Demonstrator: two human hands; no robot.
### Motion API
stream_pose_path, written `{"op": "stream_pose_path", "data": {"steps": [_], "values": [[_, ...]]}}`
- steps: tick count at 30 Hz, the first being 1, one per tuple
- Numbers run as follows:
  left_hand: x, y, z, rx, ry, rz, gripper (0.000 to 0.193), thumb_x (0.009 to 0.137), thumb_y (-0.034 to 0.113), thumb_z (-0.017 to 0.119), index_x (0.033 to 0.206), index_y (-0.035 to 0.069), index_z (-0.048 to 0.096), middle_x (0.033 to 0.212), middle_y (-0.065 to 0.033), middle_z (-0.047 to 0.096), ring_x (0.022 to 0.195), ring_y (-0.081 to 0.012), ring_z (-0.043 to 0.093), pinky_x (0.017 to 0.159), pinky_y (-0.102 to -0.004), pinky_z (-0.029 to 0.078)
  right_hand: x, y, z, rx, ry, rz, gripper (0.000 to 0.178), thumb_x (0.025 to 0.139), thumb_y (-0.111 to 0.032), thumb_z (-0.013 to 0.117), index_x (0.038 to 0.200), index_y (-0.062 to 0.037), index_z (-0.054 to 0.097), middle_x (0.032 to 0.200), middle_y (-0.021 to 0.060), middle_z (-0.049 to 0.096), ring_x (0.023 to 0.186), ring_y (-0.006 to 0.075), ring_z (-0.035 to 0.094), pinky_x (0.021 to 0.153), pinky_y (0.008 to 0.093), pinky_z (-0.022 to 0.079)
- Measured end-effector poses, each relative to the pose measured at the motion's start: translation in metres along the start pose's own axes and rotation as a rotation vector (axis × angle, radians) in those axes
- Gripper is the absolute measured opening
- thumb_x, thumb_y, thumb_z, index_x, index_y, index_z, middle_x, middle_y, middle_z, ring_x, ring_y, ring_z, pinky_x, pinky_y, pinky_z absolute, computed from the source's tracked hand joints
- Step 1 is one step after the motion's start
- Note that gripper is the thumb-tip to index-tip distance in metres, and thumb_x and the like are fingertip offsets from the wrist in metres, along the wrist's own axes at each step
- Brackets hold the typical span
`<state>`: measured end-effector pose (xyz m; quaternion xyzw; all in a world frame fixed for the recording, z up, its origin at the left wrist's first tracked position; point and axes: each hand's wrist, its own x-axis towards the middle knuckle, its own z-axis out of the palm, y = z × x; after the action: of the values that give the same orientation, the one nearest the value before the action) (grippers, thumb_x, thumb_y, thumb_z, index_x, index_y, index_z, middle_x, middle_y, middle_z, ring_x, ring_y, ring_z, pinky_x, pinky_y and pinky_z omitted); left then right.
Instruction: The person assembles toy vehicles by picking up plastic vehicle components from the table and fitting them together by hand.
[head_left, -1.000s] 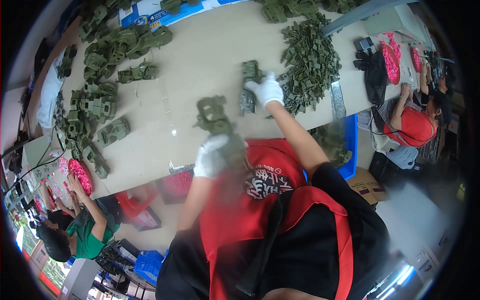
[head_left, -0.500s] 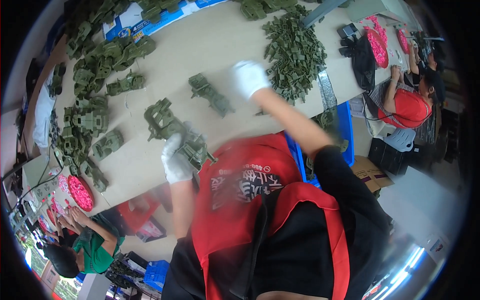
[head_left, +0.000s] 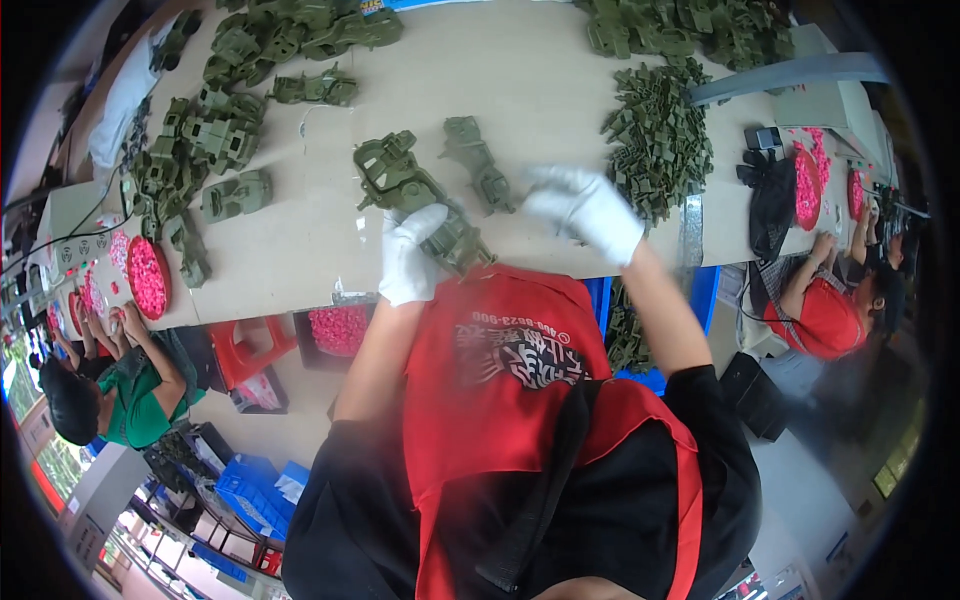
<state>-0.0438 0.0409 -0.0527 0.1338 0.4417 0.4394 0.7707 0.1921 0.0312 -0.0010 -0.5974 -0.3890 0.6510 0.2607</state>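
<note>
My left hand [head_left: 408, 262], in a white glove, is closed on the near side of a green plastic toy vehicle body [head_left: 418, 190]. The body is held tilted above the table's near edge, in front of my red apron. Just beyond it lies a second, narrower green vehicle part [head_left: 477, 165] on the table. My right hand [head_left: 592, 212], also gloved in white, hovers to the right of that part. Its fingers point left and are smeared by motion, so whether they hold anything is unclear. Right of this hand is a pile of small green plastic pieces [head_left: 658, 140].
Heaps of green vehicle bodies [head_left: 215, 130] cover the table's left and far sides. A grey metal arm [head_left: 790, 75] crosses the back right. A blue crate [head_left: 703, 297] with green parts stands below the near edge. Co-workers sit left and right beside red trays [head_left: 165, 280] of pink pieces.
My right hand has moved away from the small-piece pile toward the held vehicle body. The view has shifted, and my left hand still grips the body.
</note>
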Motion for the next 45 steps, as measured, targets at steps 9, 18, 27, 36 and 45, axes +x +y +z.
{"op": "stream_pose_path", "data": {"steps": [9,18,27,36,45], "values": [[-0.013,-0.007,0.014,0.106,0.041,0.246,0.037,0.079,-0.011,0.055,0.113,0.003,0.055,0.1,-0.0095,0.062,0.087,-0.0252,0.065,0.079,-0.0375,0.053,-0.001,0.017,0.069,-0.931,0.26,-0.448,0.025,0.082,-0.026,0.068,0.103,-0.0138,0.062,0.088,0.0103,0.067,0.072,0.0308,0.066,0.065,0.0401,0.054],[-0.02,-0.004,0.017,0.169,0.055,0.255,0.037,0.079,-0.01,0.055,0.114,0.002,0.054,0.099,-0.0098,0.062,0.092,-0.0232,0.064,0.081,-0.0365,0.052,-0.011,0.01,0.086,-0.876,0.394,-0.602,0.015,0.084,-0.02,0.064,0.094,-0.0106,0.059,0.078,0.01,0.066,0.065,0.0309,0.065,0.056,0.0433,0.053],[-0.029,0.002,0.018,0.092,0.031,0.278,0.038,0.077,-0.009,0.053,0.113,0.002,0.055,0.101,-0.0102,0.063,0.09,-0.021,0.063,0.083,-0.034,0.051,-0.004,0.015,0.104,-0.899,0.492,-0.676,0.01,0.083,-0.015,0.06,0.086,-0.0073,0.056,0.074,0.0109,0.061,0.057,0.0299,0.061,0.05,0.0411,0.05],[-0.007,0.005,-0.024,-0.075,-0.049,0.036,0.035,0.078,-0.001,0.059,0.113,0.004,0.056,0.098,-0.01,0.064,0.092,-0.0234,0.063,0.085,-0.0378,0.051,0.025,-0.03,0.073,-0.217,-0.228,0.055,0.029,0.079,-0.03,0.072,0.095,-0.0054,0.07,0.074,0.0069,0.069,0.065,0.0185,0.067,0.061,0.0309,0.053],[0.003,0.012,-0.035,-0.04,-0.063,0.083,0.049,0.089,0.035,0.065,0.127,0.008,0.05,0.114,-0.011,0.06,0.102,-0.0268,0.06,0.089,-0.0453,0.052,0.169,0.102,0.045,-0.724,0.576,-0.283,0.033,0.085,-0.027,0.066,0.109,-0.0044,0.067,0.104,0.0121,0.068,0.094,0.0205,0.065,0.084,0.0293,0.05]]}}
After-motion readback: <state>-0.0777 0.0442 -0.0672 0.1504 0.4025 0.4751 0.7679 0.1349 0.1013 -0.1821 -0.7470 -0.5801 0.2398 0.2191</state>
